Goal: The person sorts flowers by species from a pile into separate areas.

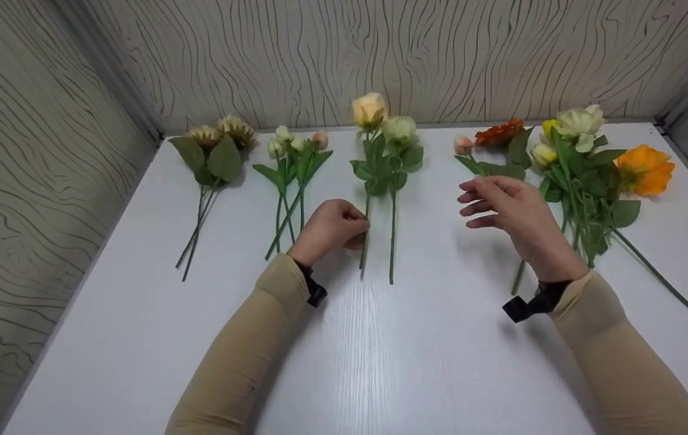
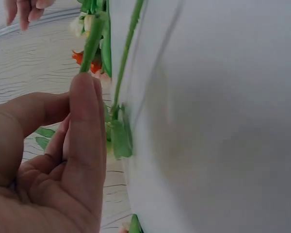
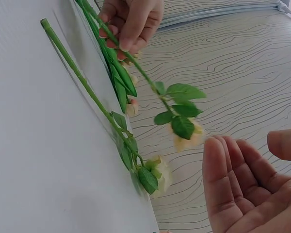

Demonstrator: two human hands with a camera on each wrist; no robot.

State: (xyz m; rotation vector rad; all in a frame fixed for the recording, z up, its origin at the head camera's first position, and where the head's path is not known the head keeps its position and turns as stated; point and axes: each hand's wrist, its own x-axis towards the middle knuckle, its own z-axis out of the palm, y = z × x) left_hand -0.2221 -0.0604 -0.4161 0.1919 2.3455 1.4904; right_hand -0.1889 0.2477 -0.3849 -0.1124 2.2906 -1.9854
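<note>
My left hand [image 1: 333,228] pinches the green stem of a peach rose [image 1: 370,110] between thumb and fingers. In the right wrist view that rose's leaves [image 3: 183,124] are raised off the table. Beside it a pale green rose [image 1: 400,130] lies on the white table [image 1: 416,362], its stem [image 2: 128,46] pointing toward me. My right hand [image 1: 519,220] hovers with loosely spread fingers, holding nothing, just in front of a mixed pile of flowers; it hides part of some stems there.
At the left lie beige flowers [image 1: 237,130] with broad leaves, then several small tulips [image 1: 283,134]. On the right, the pile includes a rust-orange flower [image 1: 499,133], a cream flower [image 1: 580,122], yellow buds [image 1: 543,155] and a large orange flower [image 1: 646,170]. A patterned wall [image 1: 319,54] stands behind the table.
</note>
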